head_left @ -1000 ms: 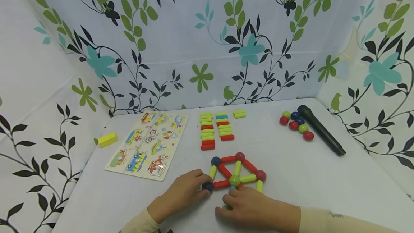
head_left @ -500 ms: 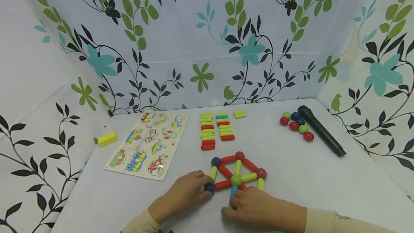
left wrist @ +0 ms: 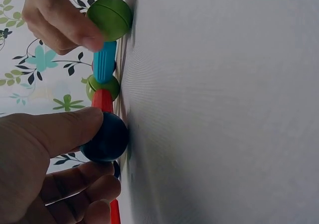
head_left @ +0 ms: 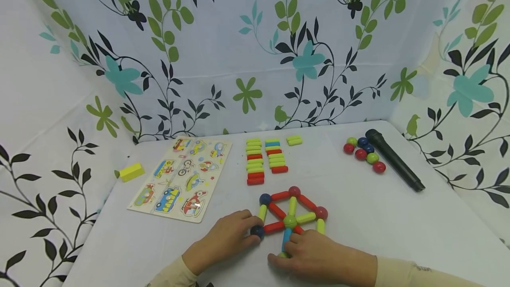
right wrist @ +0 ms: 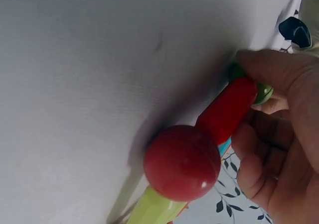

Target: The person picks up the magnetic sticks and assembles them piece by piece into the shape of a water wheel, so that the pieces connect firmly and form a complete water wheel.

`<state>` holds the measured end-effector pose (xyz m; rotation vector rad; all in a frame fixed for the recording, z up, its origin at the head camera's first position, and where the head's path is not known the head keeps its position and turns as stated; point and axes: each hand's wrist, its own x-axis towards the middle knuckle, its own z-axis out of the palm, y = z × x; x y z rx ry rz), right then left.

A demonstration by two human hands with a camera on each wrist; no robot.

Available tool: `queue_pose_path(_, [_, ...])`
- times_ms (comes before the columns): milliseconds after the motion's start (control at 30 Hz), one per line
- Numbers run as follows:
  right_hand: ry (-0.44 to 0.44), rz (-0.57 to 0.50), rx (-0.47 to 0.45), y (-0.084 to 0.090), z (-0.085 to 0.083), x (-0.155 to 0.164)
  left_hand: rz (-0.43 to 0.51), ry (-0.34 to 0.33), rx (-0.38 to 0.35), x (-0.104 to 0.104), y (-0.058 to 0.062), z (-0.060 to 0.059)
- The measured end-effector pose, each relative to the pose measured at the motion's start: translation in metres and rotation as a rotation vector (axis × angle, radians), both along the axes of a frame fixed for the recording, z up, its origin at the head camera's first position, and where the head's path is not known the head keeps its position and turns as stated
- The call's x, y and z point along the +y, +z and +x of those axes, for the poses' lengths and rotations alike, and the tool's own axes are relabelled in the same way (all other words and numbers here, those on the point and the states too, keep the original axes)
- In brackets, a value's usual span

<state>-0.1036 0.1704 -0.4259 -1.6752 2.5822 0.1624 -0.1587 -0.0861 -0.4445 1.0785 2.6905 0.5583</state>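
A flat wheel-like frame of coloured magnetic rods and balls lies before me, with a green hub ball point(head_left: 290, 221) joining several rods. My left hand point(head_left: 227, 238) holds the dark blue ball point(left wrist: 105, 139) at the frame's left corner between thumb and fingers. My right hand point(head_left: 314, 254) pinches a green ball point(left wrist: 109, 19) at the near side. A blue rod point(head_left: 286, 239) links that ball to the hub. In the right wrist view a red rod point(right wrist: 228, 109) runs from the pinched ball to a red ball point(right wrist: 182, 162). In the head view, my right hand hides the frame's near right part.
Loose rods point(head_left: 255, 162) lie in columns behind the frame. Further right are several loose balls point(head_left: 361, 154) beside a black microphone point(head_left: 394, 159). A picture puzzle board point(head_left: 183, 178) lies at the left, near a yellow block point(head_left: 132, 172). Patterned cloth point(head_left: 247, 56) hangs behind the table.
My right hand has shifted slightly right with the green ball, and more of the blue rod now shows. My left hand stays at the dark blue ball.
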Motion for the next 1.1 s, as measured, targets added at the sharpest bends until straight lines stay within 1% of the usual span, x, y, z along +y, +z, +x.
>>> queue_pose_path(133, [0.015, 0.032, 0.036, 0.002, 0.000, -0.003, 0.005, -0.002, -0.006, -0.002, -0.001, 0.000])
queue_pose_path(233, [0.026, 0.045, 0.043, 0.003, -0.001, -0.003, 0.009, -0.008, -0.013, -0.002, -0.002, 0.000])
queue_pose_path(400, [0.042, 0.047, 0.037, 0.004, -0.004, -0.001, 0.004, -0.007, -0.011, -0.002, -0.001, 0.000])
queue_pose_path(567, [0.068, 0.040, 0.070, 0.003, -0.006, 0.001, 0.005, -0.007, -0.011, -0.002, -0.001, -0.001])
queue_pose_path(700, [0.079, 0.035, 0.079, 0.003, -0.006, 0.003, 0.005, -0.009, -0.008, -0.002, -0.001, -0.001])
queue_pose_path(800, [0.077, 0.030, 0.071, 0.003, -0.007, 0.004, 0.005, -0.011, -0.006, -0.002, -0.001, -0.001])
queue_pose_path(967, [0.044, 0.032, 0.039, 0.003, -0.006, 0.006, 0.001, -0.014, -0.005, -0.002, 0.000, 0.000])
queue_pose_path(1100, [0.025, 0.020, 0.033, 0.002, -0.004, 0.008, -0.012, -0.015, -0.019, -0.002, 0.001, -0.001])
